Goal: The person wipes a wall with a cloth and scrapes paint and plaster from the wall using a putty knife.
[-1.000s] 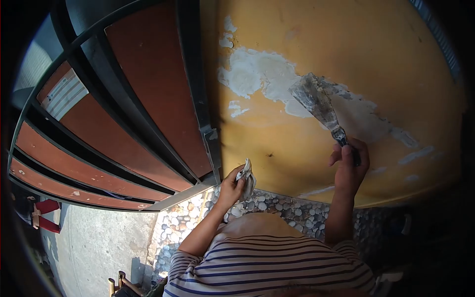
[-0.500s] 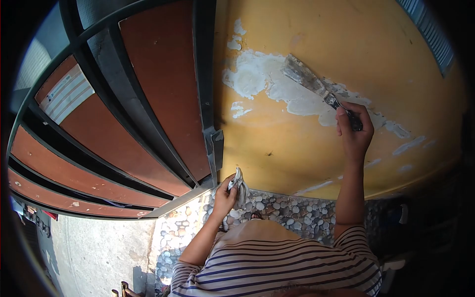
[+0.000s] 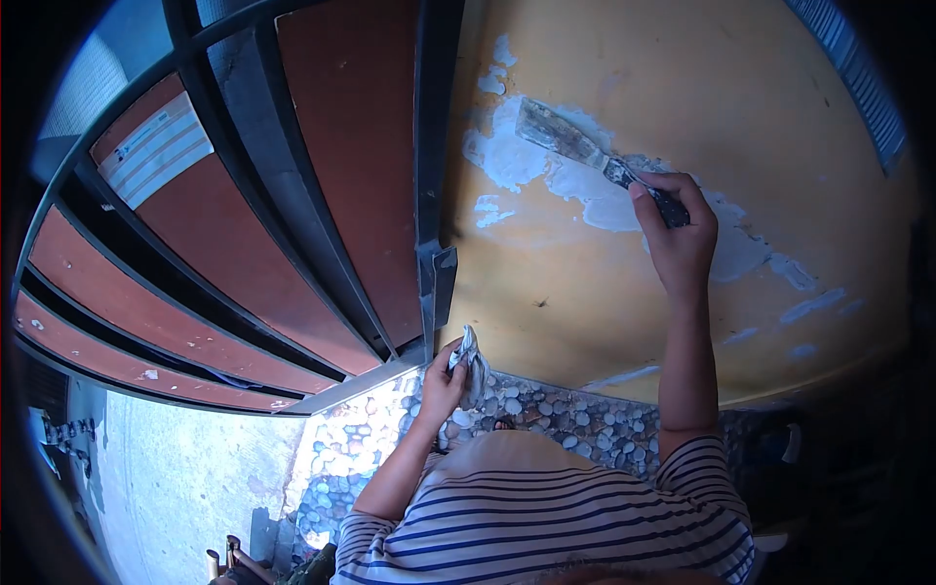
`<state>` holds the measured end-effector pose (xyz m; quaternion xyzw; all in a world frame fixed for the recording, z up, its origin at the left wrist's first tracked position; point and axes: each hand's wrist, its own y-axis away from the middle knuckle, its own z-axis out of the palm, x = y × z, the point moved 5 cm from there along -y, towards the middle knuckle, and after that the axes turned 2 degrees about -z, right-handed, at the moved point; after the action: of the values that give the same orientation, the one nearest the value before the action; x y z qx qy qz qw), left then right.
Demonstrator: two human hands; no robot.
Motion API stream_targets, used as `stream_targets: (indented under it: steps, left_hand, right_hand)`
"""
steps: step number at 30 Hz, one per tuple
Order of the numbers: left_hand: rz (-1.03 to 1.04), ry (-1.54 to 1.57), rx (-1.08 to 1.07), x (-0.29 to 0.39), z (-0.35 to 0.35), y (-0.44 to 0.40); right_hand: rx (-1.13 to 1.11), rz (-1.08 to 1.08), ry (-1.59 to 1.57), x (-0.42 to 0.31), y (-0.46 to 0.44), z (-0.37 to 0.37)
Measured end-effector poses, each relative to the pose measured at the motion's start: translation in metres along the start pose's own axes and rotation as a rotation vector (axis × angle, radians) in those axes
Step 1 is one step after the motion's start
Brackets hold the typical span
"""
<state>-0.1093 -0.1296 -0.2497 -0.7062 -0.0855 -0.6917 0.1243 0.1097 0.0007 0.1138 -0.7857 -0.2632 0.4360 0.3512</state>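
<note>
Near the left edge of the wall (image 3: 595,331), a putty knife (image 3: 575,144) clasped in the right hand (image 3: 682,244) could, if tilted, gouge filler (image 3: 612,210); the left hand (image 3: 444,388) pinches crumpled cloth (image 3: 475,378).

Bluish cast, glaring concrete (image 3: 185,468), dark fisheye corners

Short-sleeved white shirt (image 3: 546,512), striped dark blue

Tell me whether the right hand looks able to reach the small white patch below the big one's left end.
Probably yes: the right hand holds a scraper, and nothing visible covers the small white patch; the left hand and its cloth are lower down.
</note>
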Motion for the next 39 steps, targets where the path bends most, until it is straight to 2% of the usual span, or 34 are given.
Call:
stream_targets:
  steps: [3, 8, 12, 16, 18, 21, 27, 29, 31, 36, 39]
  left_hand:
    - [-0.052, 0.041, -0.025, -0.004, 0.002, 0.0]
    - [-0.039, 0.011, -0.015, -0.001, 0.003, -0.001]
    - [-0.007, -0.011, -0.02, 0.01, 0.007, 0.003]
    - [-0.044, -0.031, -0.022, 0.0, 0.005, 0.006]
    - [-0.073, -0.031, -0.035, 0.0, 0.007, 0.004]
    - [0.0, -0.061, -0.016, 0.007, 0.007, 0.003]
    - [-0.107, 0.004, -0.001, 0.003, -0.002, 0.008]
    - [-0.065, -0.008, 0.025, 0.0, -0.002, 0.01]
    - [-0.026, -0.024, 0.039, -0.001, -0.002, 0.011]
    - [-0.058, -0.065, 0.009, 0.006, 0.007, 0.013]
    - [-0.044, -0.024, 0.025, 0.008, 0.009, 0.013]
  right_hand:
    - [-0.136, 0.075, -0.031, -0.01, 0.002, 0.021]
    - [-0.144, 0.07, -0.04, -0.004, 0.004, 0.052]
    - [-0.168, -0.064, -0.029, -0.009, 0.008, 0.053]
    - [-0.176, 0.045, -0.02, 0.0, 0.011, 0.054]
    - [-0.261, -0.056, 0.016, -0.003, 0.015, 0.063]
    - [-0.232, -0.031, 0.017, -0.001, 0.022, 0.047]
    - [-0.261, 0.005, 0.134, -0.002, 0.043, 0.005]
    - [-0.234, -0.012, 0.142, 0.006, 0.044, -0.002]
    - [-0.201, -0.018, 0.155, 0.011, 0.046, -0.002]
    - [-0.282, -0.054, 0.135, 0.019, 0.047, 0.017]
    - [-0.295, -0.006, 0.119, 0.025, 0.043, 0.013]
